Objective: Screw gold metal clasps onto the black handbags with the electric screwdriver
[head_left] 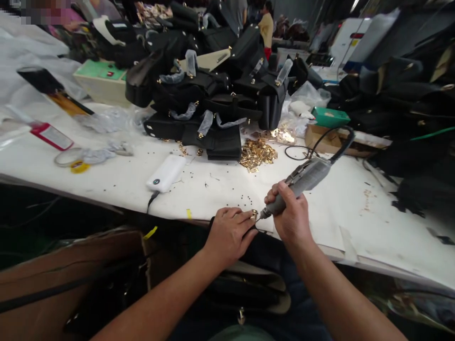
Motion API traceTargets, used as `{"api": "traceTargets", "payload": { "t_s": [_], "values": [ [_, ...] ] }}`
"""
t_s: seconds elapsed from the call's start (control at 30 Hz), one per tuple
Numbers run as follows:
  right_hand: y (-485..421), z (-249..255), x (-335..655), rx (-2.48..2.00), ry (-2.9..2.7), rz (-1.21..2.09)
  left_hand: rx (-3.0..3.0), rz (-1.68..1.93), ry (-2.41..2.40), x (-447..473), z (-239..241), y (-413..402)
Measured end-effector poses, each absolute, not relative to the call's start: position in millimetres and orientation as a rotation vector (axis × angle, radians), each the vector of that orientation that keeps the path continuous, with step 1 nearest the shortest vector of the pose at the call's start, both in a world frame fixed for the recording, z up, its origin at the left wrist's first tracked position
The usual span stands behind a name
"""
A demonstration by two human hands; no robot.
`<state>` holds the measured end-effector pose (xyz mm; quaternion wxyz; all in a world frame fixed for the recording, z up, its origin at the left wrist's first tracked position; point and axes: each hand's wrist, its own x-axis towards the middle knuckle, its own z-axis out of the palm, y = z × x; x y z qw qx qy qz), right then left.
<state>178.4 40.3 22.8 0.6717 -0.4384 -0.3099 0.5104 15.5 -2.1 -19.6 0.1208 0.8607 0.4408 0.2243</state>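
My right hand (291, 215) is closed around the grey pen-style power tool (302, 182), fingers wrapped round its lower barrel. The tool sits right of the white power bank (166, 173) and a little nearer me. Its tip points down and left, and the bit is too small to make out. Its black cord (332, 137) loops away right of the power bank, and the far end runs under clutter.

My left hand (231, 232) lies knuckles-up, and its fingertips (249, 217) pinch a small gold fitting (253, 215). The fitting sits at the table's near edge, right of the power bank and closer to me, with the tool tip touching it. My palm hides most of the black piece (253, 232) the fitting sits on. Only dark slivers show, so I cannot tell its shape.

Beyond the power bank, a heap of black handbags (213, 104) covers the white table (106, 180). A pile of loose gold hardware (258, 155) lies beyond and right of the power bank. Tiny dark specks (245, 196) dot the table to its right, too small to identify. Its own cable drops over the edge out of sight.
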Motion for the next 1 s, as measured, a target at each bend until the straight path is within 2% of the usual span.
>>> {"api": "traceTargets", "payload": {
  "t_s": [1.0],
  "values": [
    [28.0,16.5,169.5,-1.016,-0.686,1.150,2.480,0.674,1.304,16.4,-23.4,-1.0]
  ]
}}
